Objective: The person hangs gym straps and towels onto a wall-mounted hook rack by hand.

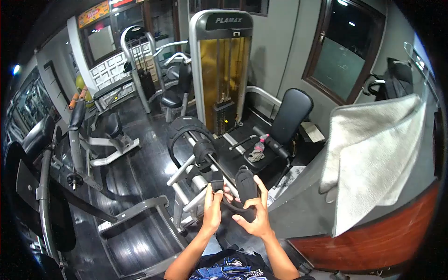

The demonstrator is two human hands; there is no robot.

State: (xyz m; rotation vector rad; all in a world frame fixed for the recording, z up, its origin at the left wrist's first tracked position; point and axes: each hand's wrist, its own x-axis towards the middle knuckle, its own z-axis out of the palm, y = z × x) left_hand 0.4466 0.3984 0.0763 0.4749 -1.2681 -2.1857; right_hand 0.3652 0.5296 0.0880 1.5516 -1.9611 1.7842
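A black padded cuff strap with a small metal ring at its upper end is held up in front of me. My right hand grips its right part, with fingers curled around the edge and the thumb standing apart lower down. My left hand is closed around another black padded end, thumb in front. A dark curved band seems to link the two parts, though the fingers partly hide it. Just beyond my hands, a metal bar carries a black wrapped pad and a black weight plate.
A weight-stack machine stands ahead, beside a black padded seat with a pink-capped bottle on it. At right, a pale towel drapes over a grey ledge. A metal frame stands at lower left.
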